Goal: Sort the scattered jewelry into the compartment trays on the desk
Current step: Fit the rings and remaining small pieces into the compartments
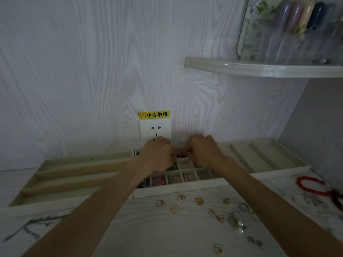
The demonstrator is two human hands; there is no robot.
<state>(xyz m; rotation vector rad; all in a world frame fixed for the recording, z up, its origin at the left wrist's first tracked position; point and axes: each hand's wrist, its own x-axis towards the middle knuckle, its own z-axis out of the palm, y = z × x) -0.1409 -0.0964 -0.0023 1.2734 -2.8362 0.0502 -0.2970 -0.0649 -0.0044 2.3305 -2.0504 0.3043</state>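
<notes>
Two hands meet over the grid tray at the bench's back edge.

Both hands, left and right, have fingers curled, pinching a small dark ring between them above the grid tray; some of its near cells hold pieces. Long-slot trays sit at the left and right along the wall. Loose pendants and rings lie scattered along the pale woodgrain bench toward its front edge, a red bracelet at the right edge, a grey cord at the left. Behind are a white woodgrain wall, a socket under a yellow label, and a corner shelf.
</notes>
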